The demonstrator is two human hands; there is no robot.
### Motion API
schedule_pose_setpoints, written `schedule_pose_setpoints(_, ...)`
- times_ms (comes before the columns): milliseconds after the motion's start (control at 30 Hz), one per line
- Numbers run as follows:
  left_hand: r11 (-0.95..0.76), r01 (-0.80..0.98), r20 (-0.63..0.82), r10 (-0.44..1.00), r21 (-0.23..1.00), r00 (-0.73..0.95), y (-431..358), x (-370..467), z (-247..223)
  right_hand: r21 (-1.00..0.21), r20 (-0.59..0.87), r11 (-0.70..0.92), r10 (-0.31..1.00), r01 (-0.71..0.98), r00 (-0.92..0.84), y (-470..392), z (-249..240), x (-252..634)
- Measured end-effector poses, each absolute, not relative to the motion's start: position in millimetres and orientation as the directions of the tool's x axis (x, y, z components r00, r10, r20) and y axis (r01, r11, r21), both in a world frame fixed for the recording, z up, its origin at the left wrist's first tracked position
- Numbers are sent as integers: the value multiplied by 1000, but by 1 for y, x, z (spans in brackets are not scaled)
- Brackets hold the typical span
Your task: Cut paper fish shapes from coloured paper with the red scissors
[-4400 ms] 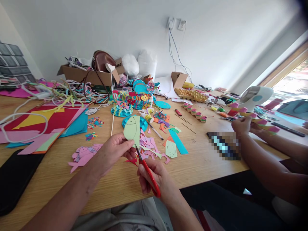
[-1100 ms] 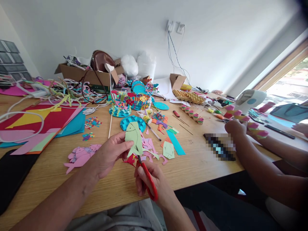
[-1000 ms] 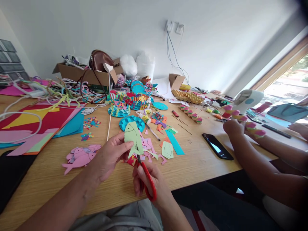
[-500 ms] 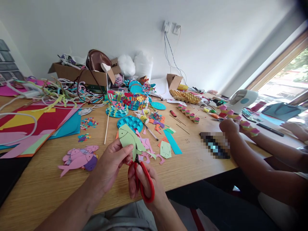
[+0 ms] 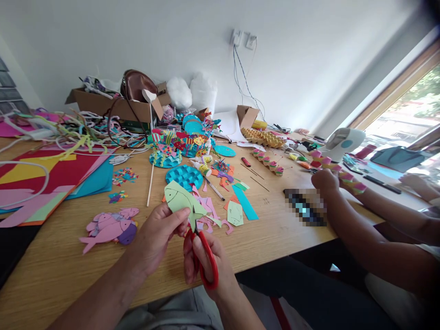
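Between thumb and fingers, my left hand (image 5: pixel 161 236) pinches a light green paper fish (image 5: pixel 180 199) with an eye and a curved line drawn on it. Red-handled scissors (image 5: pixel 209 263) are in my right hand (image 5: pixel 216 261), their dark blades at the tail end of the fish. Pink and purple paper fish (image 5: pixel 110 229) lie in a pile to the left. Beyond my hands are pink paper scraps (image 5: pixel 209 206) and a green paper piece with a drawn fish (image 5: pixel 235 213).
A blue egg-tray piece (image 5: pixel 184 177), a blue paper strip (image 5: pixel 245 201) and a pen (image 5: pixel 216 189) lie ahead. Coloured sheets (image 5: pixel 44 178) cover the left side. On the right, another person's hands hold a painted egg-carton strip (image 5: pixel 338 173).
The green fish has tilted slightly to the left in my left hand. My right hand still holds the scissors at its tail. The whole view has shifted a little.
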State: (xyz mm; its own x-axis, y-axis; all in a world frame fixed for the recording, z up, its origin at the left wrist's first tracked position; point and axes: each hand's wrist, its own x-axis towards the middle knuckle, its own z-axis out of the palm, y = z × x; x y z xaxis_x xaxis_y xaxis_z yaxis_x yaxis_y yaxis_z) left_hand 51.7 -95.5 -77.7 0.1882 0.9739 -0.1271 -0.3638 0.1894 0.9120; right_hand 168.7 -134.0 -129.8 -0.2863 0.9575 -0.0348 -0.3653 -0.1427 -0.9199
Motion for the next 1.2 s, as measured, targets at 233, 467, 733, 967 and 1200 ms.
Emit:
schedule_pose_setpoints(233, 196, -315, -140, 971, 929, 192, -96, 48, -75, -925, -44, -149, 956, -350, -289, -135, -130, 168)
schedule_pose_setpoints(467, 179, -281, -120, 970, 943, 214, -95, 46, -77, -944, -59, -147, 956, -295, -288, -135, -127, 170)
schedule_pose_setpoints(733, 166, -245, -111, 968, 955, 226, -95, 42, -78, -944, -63, -159, 947, -288, -316, -134, -131, 171)
schedule_pose_setpoints(967, 178, -213, -123, 961, 961, 249, -97, 43, -77, -946, -63, -158, 947, -284, -316, -133, -125, 174)
schedule_pose_setpoints(1200, 185, -149, -145, 959, 971, 245, -96, 45, -73, -953, -79, -160, 951, -258, -299, -134, -123, 175)
